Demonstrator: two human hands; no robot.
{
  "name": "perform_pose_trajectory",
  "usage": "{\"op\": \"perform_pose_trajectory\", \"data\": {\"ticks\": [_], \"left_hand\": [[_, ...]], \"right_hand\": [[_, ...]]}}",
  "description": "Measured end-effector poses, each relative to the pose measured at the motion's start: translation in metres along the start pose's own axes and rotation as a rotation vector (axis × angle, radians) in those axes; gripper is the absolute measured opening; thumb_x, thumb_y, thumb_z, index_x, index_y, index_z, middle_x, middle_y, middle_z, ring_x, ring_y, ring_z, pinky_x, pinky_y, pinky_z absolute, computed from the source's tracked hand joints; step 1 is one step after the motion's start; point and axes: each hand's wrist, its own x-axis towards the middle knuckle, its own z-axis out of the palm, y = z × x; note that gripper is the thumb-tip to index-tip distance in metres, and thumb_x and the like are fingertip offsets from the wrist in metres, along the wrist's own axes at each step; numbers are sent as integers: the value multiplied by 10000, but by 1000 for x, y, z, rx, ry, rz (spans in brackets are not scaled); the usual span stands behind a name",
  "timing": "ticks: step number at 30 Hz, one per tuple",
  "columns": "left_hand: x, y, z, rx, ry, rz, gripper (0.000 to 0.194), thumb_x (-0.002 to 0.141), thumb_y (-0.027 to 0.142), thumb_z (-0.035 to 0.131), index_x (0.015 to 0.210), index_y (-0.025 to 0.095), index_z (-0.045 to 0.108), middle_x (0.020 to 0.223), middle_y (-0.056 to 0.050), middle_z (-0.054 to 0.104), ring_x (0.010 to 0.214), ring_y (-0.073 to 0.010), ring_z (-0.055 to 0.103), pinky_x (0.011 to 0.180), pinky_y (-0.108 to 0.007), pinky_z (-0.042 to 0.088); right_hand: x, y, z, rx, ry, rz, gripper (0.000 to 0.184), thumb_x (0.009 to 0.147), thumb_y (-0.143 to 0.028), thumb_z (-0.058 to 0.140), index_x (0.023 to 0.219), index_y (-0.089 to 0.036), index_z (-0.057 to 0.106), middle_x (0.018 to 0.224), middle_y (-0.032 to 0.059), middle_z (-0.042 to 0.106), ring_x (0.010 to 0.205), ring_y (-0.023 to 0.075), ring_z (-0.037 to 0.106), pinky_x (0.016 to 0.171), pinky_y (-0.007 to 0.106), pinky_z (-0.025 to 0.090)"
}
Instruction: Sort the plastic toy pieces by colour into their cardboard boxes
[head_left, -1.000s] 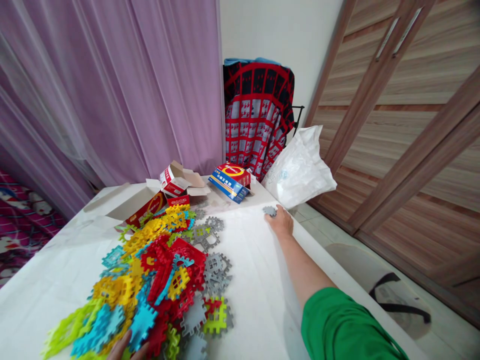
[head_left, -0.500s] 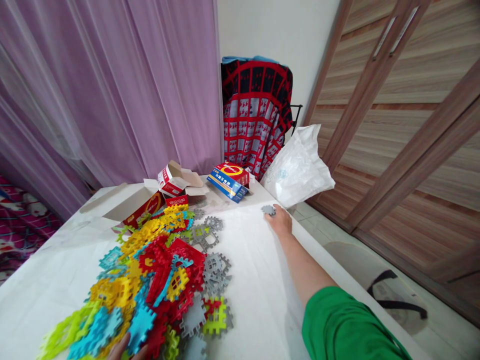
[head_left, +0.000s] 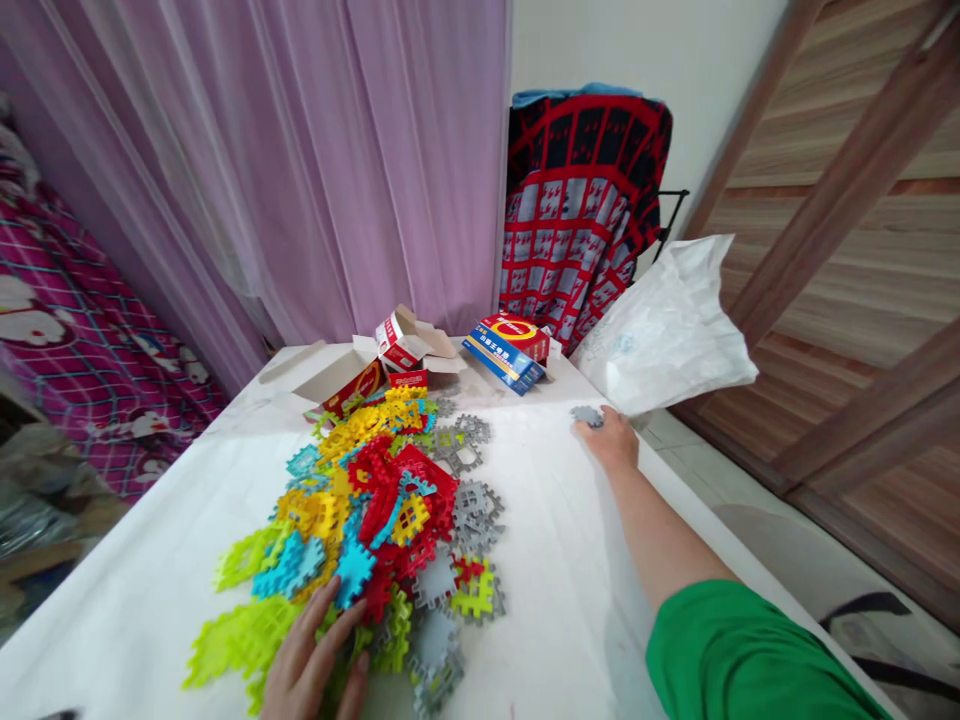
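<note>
My right hand [head_left: 616, 440] is at the far right side of the table, its fingers closed on a flat grey interlocking plastic tile [head_left: 586, 415] with notched edges. My left hand [head_left: 315, 655] rests with spread fingers at the near end of a long pile of such tiles, touching some of them. Beside its fingertips lies a blue tile [head_left: 355, 568]. Lime green tiles [head_left: 240, 640] spread to its left. Red tiles [head_left: 382, 500] and yellow tiles [head_left: 375, 425] fill the middle and far part of the pile, and grey tiles [head_left: 476, 505] line its right side.
Opened red and white cardboard boxes [head_left: 409, 340] and a blue and red box [head_left: 506, 350] stand at the table's far end. A white plastic bag [head_left: 667, 330] bulges by the far right corner. Behind is a chair draped in patterned red cloth [head_left: 577, 210]; wooden cabinet doors [head_left: 847, 300] stand right.
The view has turned left, so everything sits further right in the picture. More of my left hand shows over the near tiles. My right hand still holds the grey tile.
</note>
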Motion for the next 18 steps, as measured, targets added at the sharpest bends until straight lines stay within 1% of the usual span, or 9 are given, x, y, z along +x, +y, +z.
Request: {"op": "perform_pose_trajectory", "data": {"ticks": [5,9,11,14,18], "left_hand": [[9,21,-4,47,74,-55,404,887,283,533,1287,330,567,1402,-62,566,1235,-244,593,900,-408,594],[11,29,-4,17,116,-112,352,903,289,512,1243,326,592,1363,-61,601,1236,-242,590,922,-436,578],[11,30,-2,4,128,-130,339,906,287,508,1230,320,603,1354,-64,610,1246,-244,582,944,-443,563],[10,29,2,-18,129,-136,339,912,286,497,1231,310,611,1357,-75,608,1253,-246,574,967,-450,543],[10,29,6,-23,75,-112,363,922,260,465,1250,307,612,1374,-76,598,1274,-237,556,1011,-455,506]], "right_hand": [[-2,5,2,119,84,58,587,780,-403,583,1266,-75,569,1223,232,582,1155,338,537,963,456,424],[-12,11,-1,171,116,69,539,782,-366,540,1223,-61,589,1112,209,614,1162,340,522,973,470,416],[-20,14,-4,167,103,73,540,787,-360,520,1232,-61,587,1050,185,625,1150,329,525,976,455,413],[-38,16,-11,158,88,71,542,806,-356,481,1262,-79,581,1026,163,627,1140,309,529,975,425,412],[-68,14,-21,170,70,47,528,806,-319,442,1247,-81,609,1027,164,640,1148,307,526,972,415,410]]}}
